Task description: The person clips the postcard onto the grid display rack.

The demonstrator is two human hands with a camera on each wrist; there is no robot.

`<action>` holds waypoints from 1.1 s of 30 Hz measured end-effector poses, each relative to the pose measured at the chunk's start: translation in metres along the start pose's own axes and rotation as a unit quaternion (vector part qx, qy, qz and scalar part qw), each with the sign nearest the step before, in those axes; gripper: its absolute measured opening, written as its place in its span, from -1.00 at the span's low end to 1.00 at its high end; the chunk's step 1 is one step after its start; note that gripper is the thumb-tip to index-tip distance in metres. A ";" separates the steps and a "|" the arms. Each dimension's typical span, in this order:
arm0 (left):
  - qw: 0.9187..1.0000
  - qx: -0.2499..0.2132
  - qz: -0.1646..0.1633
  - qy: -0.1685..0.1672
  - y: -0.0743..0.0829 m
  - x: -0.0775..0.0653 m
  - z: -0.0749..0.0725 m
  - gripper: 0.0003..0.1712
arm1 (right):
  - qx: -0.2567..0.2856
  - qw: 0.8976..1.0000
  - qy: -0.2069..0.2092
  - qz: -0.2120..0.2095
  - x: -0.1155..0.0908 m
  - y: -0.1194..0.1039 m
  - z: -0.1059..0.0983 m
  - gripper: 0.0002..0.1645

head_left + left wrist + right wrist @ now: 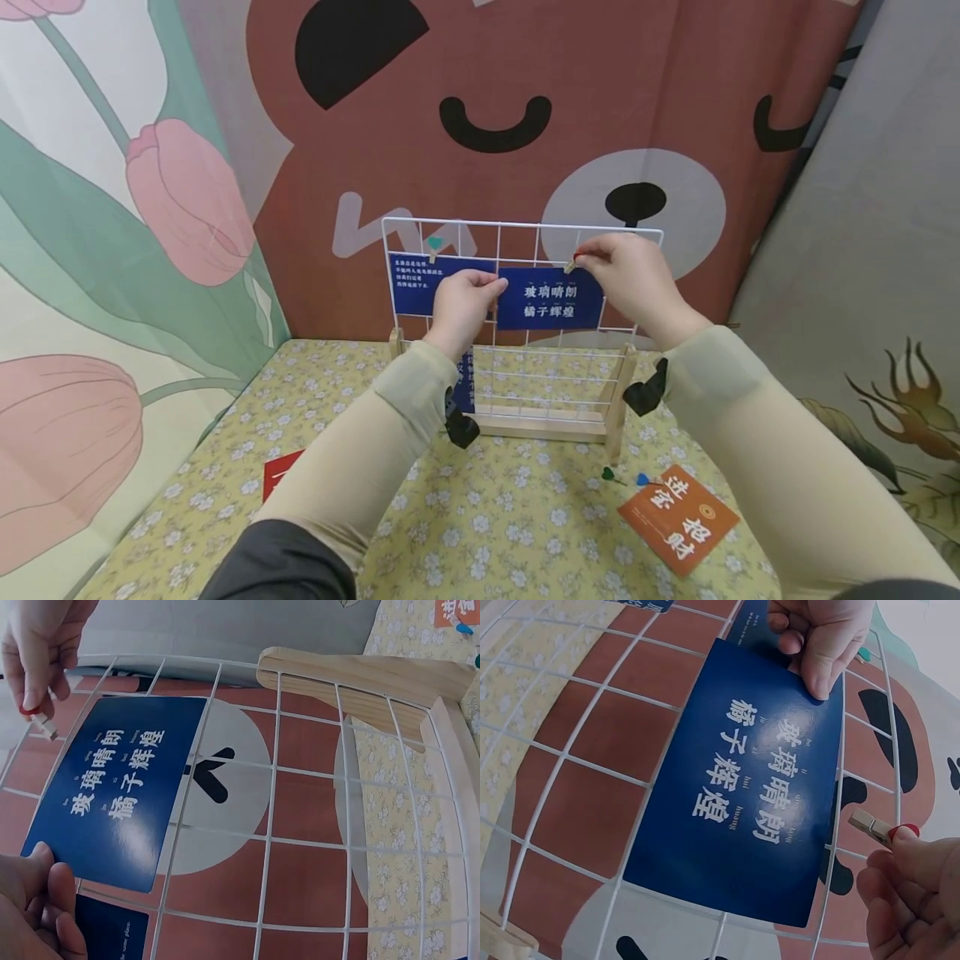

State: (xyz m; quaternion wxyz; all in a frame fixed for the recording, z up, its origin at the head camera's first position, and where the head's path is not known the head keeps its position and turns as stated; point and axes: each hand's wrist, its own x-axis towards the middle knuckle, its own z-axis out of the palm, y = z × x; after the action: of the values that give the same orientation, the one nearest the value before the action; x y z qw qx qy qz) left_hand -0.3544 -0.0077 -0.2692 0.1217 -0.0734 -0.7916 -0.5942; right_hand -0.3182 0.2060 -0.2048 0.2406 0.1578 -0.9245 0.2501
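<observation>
My left hand (459, 307) pinches the upper left corner of a blue card (551, 318) with white lettering, holding it against a white wire grid rack (555, 226). Between thumb and finger, my right hand (633, 271) grips a small wooden clothespin (870, 826) with a red decoration. In the right wrist view the clothespin is beside the card's upper edge, apart from it. Another blue card (411, 292) hangs on the rack to the left, under a clothespin with a teal heart (435, 242). My left hand hides part of that card.
A lower blue card (467, 396) shows partly behind my left arm. Wooden feet (619, 400) support the rack on a flowered tablecloth. An orange card (675, 525), a green-heart clip (608, 473) and a blue-heart clip (643, 480) lie front right. A red card (279, 475) lies left.
</observation>
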 end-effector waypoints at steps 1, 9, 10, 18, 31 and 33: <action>1.000 0.001 0.001 0.005 0.000 0.001 0.001 -0.79 | 0.000 1.000 0.001 0.001 0.001 0.000 0.000 -0.73; 0.999 0.002 0.005 0.040 0.004 0.002 0.008 -0.79 | -0.011 1.000 0.001 0.012 0.012 -0.007 0.002 -0.71; 0.999 0.002 0.007 0.044 0.004 0.001 0.009 -0.78 | -0.012 1.000 0.000 0.013 0.013 -0.008 0.003 -0.71; 0.996 0.028 0.030 0.079 0.005 0.002 0.015 -0.76 | -0.017 1.000 -0.012 0.010 0.019 -0.013 0.007 -0.72; 0.996 0.024 0.024 0.087 0.005 0.000 0.018 -0.75 | -0.043 0.999 0.004 0.004 0.027 -0.018 0.017 -0.73; 0.996 0.022 0.024 0.087 0.005 -0.001 0.018 -0.76 | -0.054 0.999 0.004 0.003 0.029 -0.018 0.018 -0.73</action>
State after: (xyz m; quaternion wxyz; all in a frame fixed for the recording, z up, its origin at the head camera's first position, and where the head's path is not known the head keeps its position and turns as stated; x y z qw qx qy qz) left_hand -0.3543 0.0108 -0.2698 0.2061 -0.0374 -0.7887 -0.5780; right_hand -0.3413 0.1762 -0.1965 0.2518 0.1411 -0.9361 0.2012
